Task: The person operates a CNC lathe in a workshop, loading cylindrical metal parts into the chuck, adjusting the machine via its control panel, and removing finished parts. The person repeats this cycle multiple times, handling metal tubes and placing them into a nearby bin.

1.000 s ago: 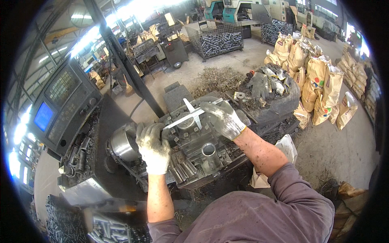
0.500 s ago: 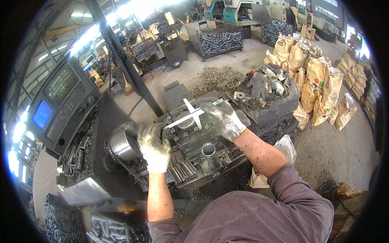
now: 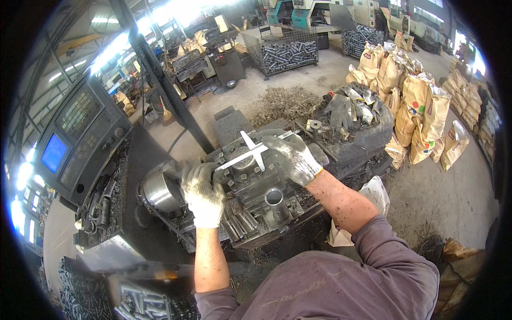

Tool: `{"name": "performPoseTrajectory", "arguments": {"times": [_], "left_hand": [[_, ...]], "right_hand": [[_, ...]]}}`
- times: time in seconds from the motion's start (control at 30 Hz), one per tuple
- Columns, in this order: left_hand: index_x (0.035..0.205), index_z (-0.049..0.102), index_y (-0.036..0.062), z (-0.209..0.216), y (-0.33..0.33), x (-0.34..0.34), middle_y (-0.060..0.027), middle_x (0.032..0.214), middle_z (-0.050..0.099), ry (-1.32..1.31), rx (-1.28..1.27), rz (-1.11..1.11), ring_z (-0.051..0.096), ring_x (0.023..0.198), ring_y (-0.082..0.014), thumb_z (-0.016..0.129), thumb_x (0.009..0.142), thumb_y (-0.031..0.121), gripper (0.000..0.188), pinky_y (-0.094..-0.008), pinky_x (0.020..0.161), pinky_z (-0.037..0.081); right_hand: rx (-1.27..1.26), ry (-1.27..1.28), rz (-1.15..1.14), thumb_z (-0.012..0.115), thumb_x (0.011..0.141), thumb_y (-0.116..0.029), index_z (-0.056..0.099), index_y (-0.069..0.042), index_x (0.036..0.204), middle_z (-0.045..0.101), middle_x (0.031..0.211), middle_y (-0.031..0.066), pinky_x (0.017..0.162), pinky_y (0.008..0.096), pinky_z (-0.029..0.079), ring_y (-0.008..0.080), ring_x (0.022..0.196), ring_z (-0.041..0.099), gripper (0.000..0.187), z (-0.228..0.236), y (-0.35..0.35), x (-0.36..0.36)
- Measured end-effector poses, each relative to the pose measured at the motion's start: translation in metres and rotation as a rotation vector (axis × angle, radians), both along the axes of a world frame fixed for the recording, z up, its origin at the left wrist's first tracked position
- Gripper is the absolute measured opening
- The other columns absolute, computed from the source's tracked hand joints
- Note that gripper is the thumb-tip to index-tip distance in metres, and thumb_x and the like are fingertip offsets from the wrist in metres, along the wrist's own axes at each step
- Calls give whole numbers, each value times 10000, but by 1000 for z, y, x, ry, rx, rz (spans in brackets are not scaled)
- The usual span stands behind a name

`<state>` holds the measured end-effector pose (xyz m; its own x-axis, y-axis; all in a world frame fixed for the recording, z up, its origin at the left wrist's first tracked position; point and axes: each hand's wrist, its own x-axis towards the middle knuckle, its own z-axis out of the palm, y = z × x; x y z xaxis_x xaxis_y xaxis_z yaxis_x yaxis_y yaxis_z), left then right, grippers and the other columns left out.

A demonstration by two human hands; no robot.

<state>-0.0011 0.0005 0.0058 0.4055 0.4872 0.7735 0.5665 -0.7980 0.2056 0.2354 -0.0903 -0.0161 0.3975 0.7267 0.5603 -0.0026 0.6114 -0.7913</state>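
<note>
My right hand point(image 3: 290, 154), in a soiled white work glove, is closed on a bright cross-shaped metal tool point(image 3: 240, 159), which looks like a vernier depth gauge. Its long bar slants down to the left, and its short crosspiece sits near the right fingers. At the bar's left end is my left hand point(image 3: 204, 194), also gloved, with curled fingers; what they hold is hidden. Beside that hand is the round steel lathe chuck point(image 3: 160, 189). Under the gauge lies the dark tool block point(image 3: 257, 184), with an upright hollow metal tube point(image 3: 275, 205) on its near side.
A control panel point(image 3: 74, 133) with a blue screen stands left. Gloves point(image 3: 346, 111) and metal shavings point(image 3: 285, 106) lie beyond the machine. Paper sacks point(image 3: 421, 106) are stacked at right; wire baskets point(image 3: 288, 56) of metal parts stand behind. More metal parts point(image 3: 141, 301) lie lower left.
</note>
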Motion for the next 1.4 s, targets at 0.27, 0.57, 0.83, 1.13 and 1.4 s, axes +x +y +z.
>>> {"name": "performPoseTrajectory", "arguments": {"times": [0.27, 0.57, 0.83, 1.13, 1.4], "left_hand": [[1056, 779, 52, -1, 0, 2, -169, 1075, 779, 9, 7, 7, 649, 1288, -467, 766, 980, 324, 282, -547, 1170, 439], [999, 749, 57, 3, -4, 15, -115, 995, 771, -31, 105, -84, 715, 1017, -337, 733, 912, 106, 101, -534, 1147, 450], [1322, 667, -75, -12, -15, 30, -252, 1339, 695, -154, 62, -186, 695, 1198, -392, 737, 930, -2, 405, -475, 1090, 536], [1094, 665, -83, -99, -82, 11, -177, 923, 731, -191, -340, -170, 704, 782, -238, 546, 986, 17, 189, -362, 659, 580], [1589, 390, -50, -151, -122, 32, -245, 1307, 703, -126, -813, -102, 697, 1205, -334, 792, 861, 201, 869, -442, 1080, 532]], "right_hand": [[-28, 45, 19, 794, 986, -274, 757, -36, 1261, 768, 1068, 44, 611, 239, 558, 88, 794, 674, 365, -7, -1, 1], [-292, 258, 89, 764, 1000, -277, 780, -65, 1256, 785, 1095, 52, 609, 251, 569, 94, 833, 668, 332, -7, -3, 12], [-294, 555, -176, 816, 915, -145, 751, -81, 1228, 764, 1228, 109, 908, 368, 650, 221, 1065, 740, 327, -28, -35, 120], [234, 1119, -444, 661, 1040, -200, 703, -74, 1284, 755, 1216, 104, 977, 438, 611, 300, 1089, 717, 278, -116, -16, 399], [-601, 483, -776, 585, 1089, -352, 709, -121, 1344, 732, 1267, 62, 938, 340, 538, 197, 1068, 676, 366, -240, -1, 538]]}}
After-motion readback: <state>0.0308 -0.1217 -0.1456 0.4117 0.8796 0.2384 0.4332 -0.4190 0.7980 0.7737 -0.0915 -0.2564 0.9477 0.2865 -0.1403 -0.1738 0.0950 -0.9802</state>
